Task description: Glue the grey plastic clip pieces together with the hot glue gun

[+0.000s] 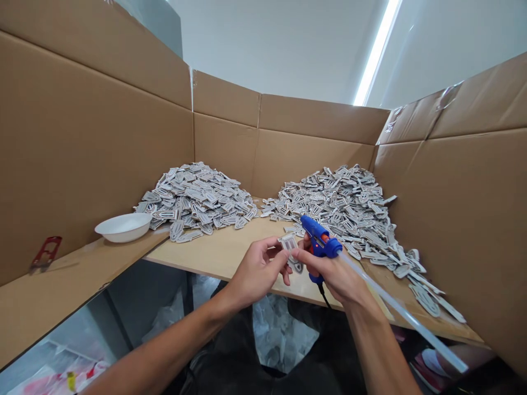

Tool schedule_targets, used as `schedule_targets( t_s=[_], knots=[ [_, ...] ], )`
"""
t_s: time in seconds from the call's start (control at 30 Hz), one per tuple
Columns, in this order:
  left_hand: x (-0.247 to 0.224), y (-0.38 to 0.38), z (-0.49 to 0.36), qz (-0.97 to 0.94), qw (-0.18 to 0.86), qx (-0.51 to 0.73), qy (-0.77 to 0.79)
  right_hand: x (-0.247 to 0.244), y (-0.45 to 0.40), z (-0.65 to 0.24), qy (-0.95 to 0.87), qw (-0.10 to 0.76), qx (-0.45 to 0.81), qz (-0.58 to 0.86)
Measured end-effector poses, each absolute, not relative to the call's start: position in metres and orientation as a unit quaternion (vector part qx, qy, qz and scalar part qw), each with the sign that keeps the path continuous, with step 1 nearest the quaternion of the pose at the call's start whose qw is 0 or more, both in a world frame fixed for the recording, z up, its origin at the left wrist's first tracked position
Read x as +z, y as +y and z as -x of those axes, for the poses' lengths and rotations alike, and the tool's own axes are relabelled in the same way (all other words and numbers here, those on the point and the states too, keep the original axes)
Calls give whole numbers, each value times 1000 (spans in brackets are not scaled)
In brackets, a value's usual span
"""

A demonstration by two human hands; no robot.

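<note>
My left hand (263, 266) is closed on a small grey-white flat piece with slots (289, 244), rounded at its lower end. My right hand (325, 266) grips a blue hot glue gun (319, 236), its nozzle pointing up and left, away from me. The right thumb also touches the slotted piece. A long translucent glue stick (405, 312) sticks out of the gun's back end toward the lower right. Below the gun hangs a black cord (324, 296). Both hands are over the front edge of the wooden table (230, 244). Some fingers are hidden behind the piece and the gun.
Large piles of similar slotted pieces lie at the back left (201, 197) and right (341, 206). A white bowl (123, 227) and a red-handled tool (47, 252) are on the left. Cardboard walls (313, 142) enclose the table. Plastic bags (280, 334) are underneath.
</note>
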State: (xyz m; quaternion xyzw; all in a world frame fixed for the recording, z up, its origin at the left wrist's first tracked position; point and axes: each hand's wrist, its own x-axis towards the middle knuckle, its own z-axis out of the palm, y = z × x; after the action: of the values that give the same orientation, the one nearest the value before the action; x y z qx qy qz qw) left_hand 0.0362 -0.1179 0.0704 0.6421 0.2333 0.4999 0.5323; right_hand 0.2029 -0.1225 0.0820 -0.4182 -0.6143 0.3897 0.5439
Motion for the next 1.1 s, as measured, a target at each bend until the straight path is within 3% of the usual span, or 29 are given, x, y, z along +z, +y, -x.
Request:
schedule_targets(
  t_s=[0.2, 0.9, 1.1],
  knots=[
    [68, -117, -36, -645, 525, 496, 250, 80, -122, -201, -593, 572, 349, 446],
    [67, -112, -34, -649, 510, 500, 261, 78, -119, -204, -633, 535, 341, 443],
    [70, -110, -31, -635, 496, 528, 269, 77, -117, -212, -594, 561, 271, 509]
  ],
)
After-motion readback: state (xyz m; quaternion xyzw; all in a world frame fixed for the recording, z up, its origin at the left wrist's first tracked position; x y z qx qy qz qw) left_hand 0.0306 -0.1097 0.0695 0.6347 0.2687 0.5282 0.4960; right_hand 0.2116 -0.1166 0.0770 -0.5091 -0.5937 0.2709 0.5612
